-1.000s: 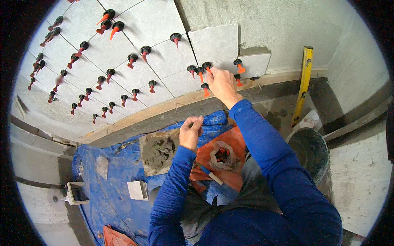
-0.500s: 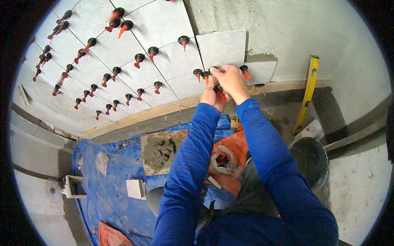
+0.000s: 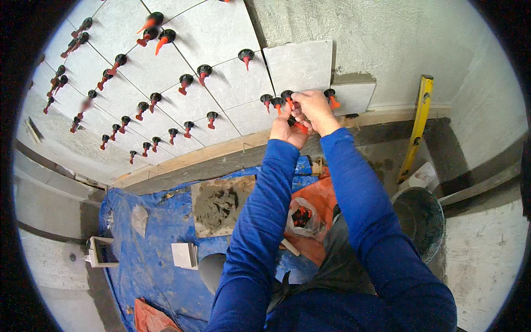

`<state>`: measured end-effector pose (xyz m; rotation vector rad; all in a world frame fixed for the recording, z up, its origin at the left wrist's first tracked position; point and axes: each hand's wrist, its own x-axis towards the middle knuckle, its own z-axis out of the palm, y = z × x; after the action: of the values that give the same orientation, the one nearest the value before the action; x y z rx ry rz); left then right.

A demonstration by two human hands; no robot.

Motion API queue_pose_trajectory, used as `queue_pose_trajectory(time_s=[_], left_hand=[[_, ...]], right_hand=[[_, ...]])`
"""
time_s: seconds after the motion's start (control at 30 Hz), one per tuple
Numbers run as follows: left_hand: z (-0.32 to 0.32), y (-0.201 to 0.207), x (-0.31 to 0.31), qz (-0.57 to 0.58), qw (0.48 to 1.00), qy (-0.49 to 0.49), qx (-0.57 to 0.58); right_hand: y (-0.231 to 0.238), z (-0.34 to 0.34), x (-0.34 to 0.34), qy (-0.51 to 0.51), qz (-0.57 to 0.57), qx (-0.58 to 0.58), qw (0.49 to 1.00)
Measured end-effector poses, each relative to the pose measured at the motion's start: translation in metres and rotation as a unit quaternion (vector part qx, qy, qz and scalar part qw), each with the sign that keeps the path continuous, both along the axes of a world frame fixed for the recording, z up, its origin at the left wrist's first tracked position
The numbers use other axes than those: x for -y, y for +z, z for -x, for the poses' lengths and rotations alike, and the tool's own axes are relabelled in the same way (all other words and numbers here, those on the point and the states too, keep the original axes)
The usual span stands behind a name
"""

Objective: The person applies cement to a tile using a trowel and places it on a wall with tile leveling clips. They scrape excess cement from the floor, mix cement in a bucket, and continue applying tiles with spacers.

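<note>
Pale grey tiles point(image 3: 298, 65) cover part of the wall, with red-and-black tile levelling clips point(image 3: 246, 57) along their joints. My right hand point(image 3: 315, 109) pinches the red handle of one levelling clip point(image 3: 287, 98), whose black disc lies against the joint below the upper tile. Just beneath, my left hand point(image 3: 286, 131) is closed around another levelling clip point(image 3: 300, 127) with a red handle; its fingers partly hide it. Two more clips sit just left of my hands, and a single clip point(image 3: 331, 97) is to the right, at the corner of a smaller tile point(image 3: 352, 96).
A wooden batten point(image 3: 221, 145) runs under the tiles. A yellow spirit level point(image 3: 416, 127) leans at right, near a dark bucket point(image 3: 418, 221). On the blue tarp point(image 3: 160, 221) are a mortar-covered board point(image 3: 221, 205), a bag of clips point(image 3: 303, 217) and stacked small tiles point(image 3: 183, 255).
My right hand has come down slightly from the clip's top to its red handle, and the black disc now shows. My left hand stays nearly in place. The view has shifted a little.
</note>
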<state>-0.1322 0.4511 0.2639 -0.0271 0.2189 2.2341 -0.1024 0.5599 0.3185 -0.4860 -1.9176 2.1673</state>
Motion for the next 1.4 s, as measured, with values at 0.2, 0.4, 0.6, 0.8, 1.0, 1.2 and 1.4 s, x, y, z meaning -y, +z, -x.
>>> queue_pose_trajectory(time_s=[0.2,0.4,0.6,0.8,1.0,1.2,1.4], left_hand=[[-0.010,0.014,-0.001,0.044,0.998,0.041,0.009],[-0.006,0.006,0.001,0.021,0.999,0.037,-0.009],[-0.007,0.004,-0.008,0.147,0.986,0.078,-0.009],[-0.010,0.010,-0.006,0.159,0.983,0.082,-0.046],[0.005,-0.009,-0.005,0.006,1.000,0.022,0.010],[-0.003,-0.004,-0.008,0.110,0.991,0.072,0.023],[-0.015,0.018,-0.007,0.121,0.990,0.063,-0.035]], right_hand=[[-0.006,0.002,-0.002,-0.001,0.077,0.007,0.997],[0.006,-0.005,0.007,-0.067,-0.049,0.019,0.996],[0.025,-0.015,0.024,-0.134,-0.464,0.035,0.875],[0.015,-0.004,0.031,-0.174,-0.541,0.007,0.823],[-0.003,0.017,0.011,-0.056,-0.083,0.070,0.993],[0.009,0.001,0.014,-0.138,-0.455,0.047,0.879],[0.020,-0.008,0.032,-0.165,-0.602,-0.025,0.781]])
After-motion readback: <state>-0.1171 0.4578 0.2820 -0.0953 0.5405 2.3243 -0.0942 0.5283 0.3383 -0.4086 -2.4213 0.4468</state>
